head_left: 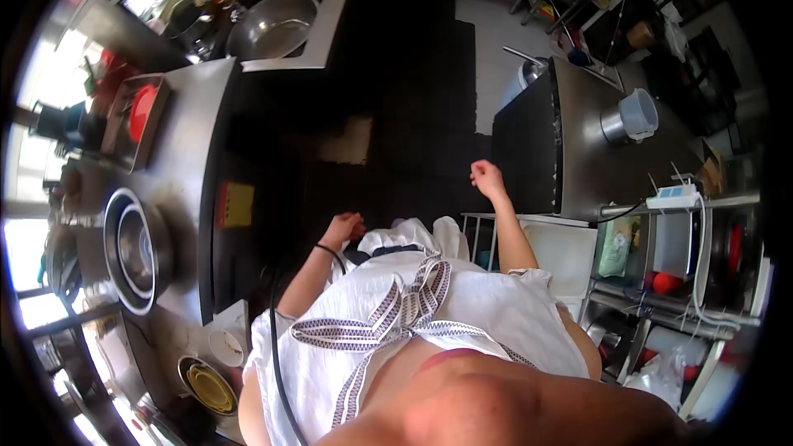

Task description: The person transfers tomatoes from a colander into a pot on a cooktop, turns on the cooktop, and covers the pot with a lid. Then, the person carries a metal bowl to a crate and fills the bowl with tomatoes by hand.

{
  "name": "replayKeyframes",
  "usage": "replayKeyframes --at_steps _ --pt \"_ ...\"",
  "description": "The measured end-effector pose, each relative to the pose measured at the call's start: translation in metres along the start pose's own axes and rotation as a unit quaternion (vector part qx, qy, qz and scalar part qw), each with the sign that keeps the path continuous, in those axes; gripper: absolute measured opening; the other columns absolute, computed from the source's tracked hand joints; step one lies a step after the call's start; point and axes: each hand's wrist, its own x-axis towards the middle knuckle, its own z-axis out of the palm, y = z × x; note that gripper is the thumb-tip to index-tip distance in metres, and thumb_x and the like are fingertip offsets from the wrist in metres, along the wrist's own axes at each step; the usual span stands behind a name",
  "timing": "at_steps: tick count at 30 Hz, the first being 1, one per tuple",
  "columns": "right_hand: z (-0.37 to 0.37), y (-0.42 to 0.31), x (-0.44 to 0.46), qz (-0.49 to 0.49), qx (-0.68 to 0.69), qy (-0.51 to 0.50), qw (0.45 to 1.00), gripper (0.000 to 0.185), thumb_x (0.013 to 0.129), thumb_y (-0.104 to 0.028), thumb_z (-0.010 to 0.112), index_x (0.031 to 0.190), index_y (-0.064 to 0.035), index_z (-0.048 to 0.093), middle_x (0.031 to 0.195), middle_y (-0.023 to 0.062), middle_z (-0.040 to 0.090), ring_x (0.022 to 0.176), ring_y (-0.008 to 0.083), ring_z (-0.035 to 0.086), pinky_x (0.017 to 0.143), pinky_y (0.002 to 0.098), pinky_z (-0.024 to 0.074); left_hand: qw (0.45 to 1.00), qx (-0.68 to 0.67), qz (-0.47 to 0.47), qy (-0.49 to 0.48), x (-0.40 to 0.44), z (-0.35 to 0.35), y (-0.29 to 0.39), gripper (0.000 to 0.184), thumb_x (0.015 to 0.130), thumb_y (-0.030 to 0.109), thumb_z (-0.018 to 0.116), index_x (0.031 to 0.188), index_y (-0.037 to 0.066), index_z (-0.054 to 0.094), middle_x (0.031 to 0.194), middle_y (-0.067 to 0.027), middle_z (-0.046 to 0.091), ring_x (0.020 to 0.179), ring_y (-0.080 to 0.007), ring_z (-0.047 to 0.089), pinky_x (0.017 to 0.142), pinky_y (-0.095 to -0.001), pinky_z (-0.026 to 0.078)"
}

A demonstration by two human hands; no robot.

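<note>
My left hand (pixel 344 228) hangs in front of my waist with loosely curled fingers and nothing visible in it. A dark band circles that wrist. My right hand (pixel 487 179) is held forward, its fingers bent in and no object showing. It is nearest to the dark side of the steel counter (pixel 578 149) on the right. A white top (pixel 496 306) with a patterned ribbon bow (pixel 409 314) covers my body. A black cord (pixel 277 355) runs down past my left side.
On the left, a steel counter (pixel 194 107) holds nested metal bowls (pixel 157 260) and a tray with a red item (pixel 143 113). Ahead is a sink basin (pixel 277 25). A clear container (pixel 638 114) stands on the right counter, near a power strip (pixel 673 196). Dark floor (pixel 396 99) lies between.
</note>
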Motion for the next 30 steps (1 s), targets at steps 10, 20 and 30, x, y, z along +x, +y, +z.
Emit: replayKeyframes --at_steps 10,20,30 --pt "-0.049 0.020 0.170 0.153 0.145 0.015 0.977 0.021 0.086 -0.026 0.052 0.092 -0.0058 0.057 0.072 0.0052 0.060 0.052 0.0103 0.055 0.042 0.0223 0.0401 0.998 0.043 0.008 -0.038 0.179 0.009 0.225 0.025 0.087 0.026 0.048 0.088 0.004 0.059 0.075 -0.0063 0.062 0.062 -0.0135 0.058 0.054 -0.0245 0.048" --pt "-0.095 0.030 0.314 0.326 0.116 0.061 0.936 0.023 0.085 -0.028 0.052 0.094 -0.0080 0.057 0.074 0.0056 0.062 0.055 0.0131 0.058 0.041 0.0245 0.0406 0.971 0.167 0.117 -0.122 0.358 0.069 0.526 0.027 0.088 0.028 0.047 0.091 0.003 0.058 0.076 -0.0045 0.060 0.065 -0.0125 0.057 0.061 -0.0237 0.047" --pt "-0.175 -0.044 0.692 0.214 0.077 -0.028 0.973 0.029 0.087 -0.033 0.047 0.085 -0.0056 0.056 0.068 0.0047 0.059 0.052 0.0121 0.054 0.043 0.0256 0.0404 0.995 0.032 0.056 -0.073 0.520 0.081 0.692 0.025 0.088 0.026 0.047 0.091 0.004 0.057 0.078 -0.0047 0.060 0.067 -0.0117 0.058 0.060 -0.0220 0.047"
